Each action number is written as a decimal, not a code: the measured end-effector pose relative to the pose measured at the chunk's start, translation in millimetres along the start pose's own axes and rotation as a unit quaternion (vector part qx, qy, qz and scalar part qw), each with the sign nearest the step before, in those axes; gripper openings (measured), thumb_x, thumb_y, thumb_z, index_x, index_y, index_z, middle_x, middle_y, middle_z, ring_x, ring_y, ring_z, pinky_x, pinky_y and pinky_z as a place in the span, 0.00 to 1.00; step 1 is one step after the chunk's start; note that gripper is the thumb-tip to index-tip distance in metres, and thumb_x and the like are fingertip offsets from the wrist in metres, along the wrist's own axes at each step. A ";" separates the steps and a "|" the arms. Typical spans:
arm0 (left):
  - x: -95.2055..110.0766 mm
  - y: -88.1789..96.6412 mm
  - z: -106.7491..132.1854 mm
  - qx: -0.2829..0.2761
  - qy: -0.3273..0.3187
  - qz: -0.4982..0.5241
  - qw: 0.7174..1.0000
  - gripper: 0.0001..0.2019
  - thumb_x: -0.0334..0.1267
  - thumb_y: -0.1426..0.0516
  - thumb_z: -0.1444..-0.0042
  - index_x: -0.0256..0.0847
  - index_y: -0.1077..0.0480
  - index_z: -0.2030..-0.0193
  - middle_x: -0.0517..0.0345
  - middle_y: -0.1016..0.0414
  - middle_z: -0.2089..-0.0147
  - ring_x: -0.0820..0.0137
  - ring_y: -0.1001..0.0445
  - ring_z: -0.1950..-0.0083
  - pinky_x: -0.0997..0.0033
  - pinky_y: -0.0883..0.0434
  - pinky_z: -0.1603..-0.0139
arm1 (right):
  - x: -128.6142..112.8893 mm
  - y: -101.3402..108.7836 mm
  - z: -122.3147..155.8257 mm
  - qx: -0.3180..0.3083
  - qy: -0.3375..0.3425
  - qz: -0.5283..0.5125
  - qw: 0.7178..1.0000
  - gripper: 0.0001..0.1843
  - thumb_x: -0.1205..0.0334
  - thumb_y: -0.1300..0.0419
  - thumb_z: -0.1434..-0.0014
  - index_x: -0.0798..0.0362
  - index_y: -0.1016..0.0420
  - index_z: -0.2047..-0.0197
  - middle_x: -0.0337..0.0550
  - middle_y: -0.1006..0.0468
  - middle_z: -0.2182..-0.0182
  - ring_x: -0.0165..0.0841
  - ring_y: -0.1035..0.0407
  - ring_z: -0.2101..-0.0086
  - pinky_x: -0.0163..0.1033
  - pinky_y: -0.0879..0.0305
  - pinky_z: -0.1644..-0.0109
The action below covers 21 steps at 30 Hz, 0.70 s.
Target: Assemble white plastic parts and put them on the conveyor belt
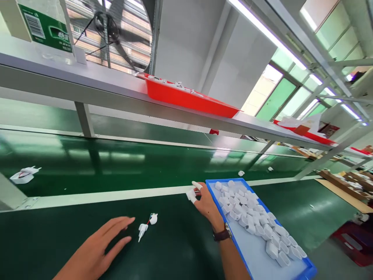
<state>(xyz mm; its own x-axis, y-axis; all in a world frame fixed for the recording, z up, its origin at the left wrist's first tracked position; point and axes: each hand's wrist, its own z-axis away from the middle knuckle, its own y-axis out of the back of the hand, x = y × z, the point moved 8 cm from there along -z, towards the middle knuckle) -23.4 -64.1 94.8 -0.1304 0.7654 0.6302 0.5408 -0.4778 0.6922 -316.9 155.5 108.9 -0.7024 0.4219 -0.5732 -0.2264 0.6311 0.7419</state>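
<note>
My left hand [97,249] lies flat and open on the green bench, fingers spread, just left of a small white part with a red wire [147,224]. My right hand [205,202], with white finger cots and a wristwatch, reaches to the far left corner of a blue tray [217,204] and pinches a small white piece [191,195] between thumb and fingers. The tray holds several white plastic housings [253,223].
A green conveyor belt [116,163] runs behind the bench, carrying a white assembly [25,175] at left and two small white bits [241,173]. An overhead shelf [116,89] bears a red tray [189,97] and a water bottle [46,27].
</note>
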 end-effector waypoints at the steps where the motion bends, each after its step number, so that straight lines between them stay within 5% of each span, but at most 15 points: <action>1: 19.1 -8.9 -5.8 -0.030 -0.043 -0.006 0.999 0.22 0.52 0.43 0.38 0.58 0.27 0.38 0.57 0.21 0.40 0.57 0.19 0.45 0.61 0.21 0.43 | -24.8 -20.6 3.6 -0.030 0.025 -0.038 0.999 0.28 0.61 0.41 0.37 0.48 0.36 0.34 0.48 0.30 0.44 0.33 0.25 0.54 0.41 0.22 0.51; 4: 59.3 -28.0 -20.6 -0.031 -0.147 -0.044 0.988 0.25 0.39 0.45 0.34 0.51 0.35 0.30 0.47 0.26 0.38 0.56 0.23 0.42 0.55 0.22 0.42 | -97.8 -72.7 17.9 -0.133 0.090 -0.171 0.972 0.35 0.65 0.39 0.39 0.46 0.42 0.31 0.48 0.33 0.40 0.30 0.25 0.55 0.38 0.22 0.52; 7: 62.4 -35.2 -25.5 -0.001 -0.188 -0.068 0.980 0.22 0.31 0.50 0.32 0.46 0.32 0.34 0.45 0.24 0.45 0.57 0.23 0.46 0.54 0.22 0.44 | -139.6 -92.6 28.1 -0.198 0.125 -0.261 0.936 0.37 0.68 0.40 0.39 0.46 0.45 0.29 0.51 0.36 0.37 0.33 0.26 0.50 0.42 0.23 0.47; 10: 30.4 -25.7 -22.8 0.022 -0.130 -0.056 0.990 0.15 0.35 0.49 0.30 0.45 0.27 0.41 0.49 0.23 0.46 0.60 0.23 0.45 0.56 0.24 0.42 | -142.3 -93.9 32.4 -0.211 0.161 -0.212 0.941 0.35 0.70 0.43 0.38 0.47 0.44 0.29 0.51 0.36 0.35 0.38 0.30 0.43 0.47 0.27 0.39; 15: -39.1 -17.3 -11.3 0.008 0.079 -0.027 0.996 0.15 0.46 0.46 0.33 0.45 0.26 0.45 0.53 0.20 0.45 0.60 0.21 0.45 0.58 0.24 0.40 | -125.2 -117.5 48.1 -0.237 0.242 -0.031 0.940 0.35 0.77 0.46 0.42 0.51 0.35 0.32 0.52 0.25 0.44 0.44 0.35 0.40 0.54 0.34 0.35; 17: -43.3 -13.4 -7.1 0.040 0.092 -0.035 0.994 0.16 0.46 0.46 0.33 0.44 0.26 0.44 0.51 0.20 0.45 0.57 0.22 0.42 0.53 0.25 0.37 | -122.4 -127.7 52.3 -0.229 0.248 -0.021 0.941 0.33 0.77 0.46 0.42 0.50 0.32 0.34 0.51 0.22 0.51 0.44 0.32 0.44 0.54 0.32 0.40; 21: -10.4 -5.4 4.5 0.132 -0.014 -0.016 0.991 0.17 0.41 0.43 0.32 0.45 0.31 0.38 0.48 0.24 0.40 0.57 0.27 0.37 0.52 0.27 0.35 | -116.5 -131.7 51.6 -0.160 0.179 -0.134 0.962 0.29 0.72 0.46 0.38 0.48 0.32 0.35 0.47 0.22 0.58 0.41 0.29 0.54 0.49 0.26 0.50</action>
<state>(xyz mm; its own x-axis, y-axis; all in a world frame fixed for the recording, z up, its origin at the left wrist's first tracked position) -21.2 -67.6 82.9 -0.1292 0.7920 0.5967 0.7363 -0.3264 0.5927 -170.4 56.9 60.0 -0.7646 -0.0144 -0.6444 -0.5868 0.4290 0.6867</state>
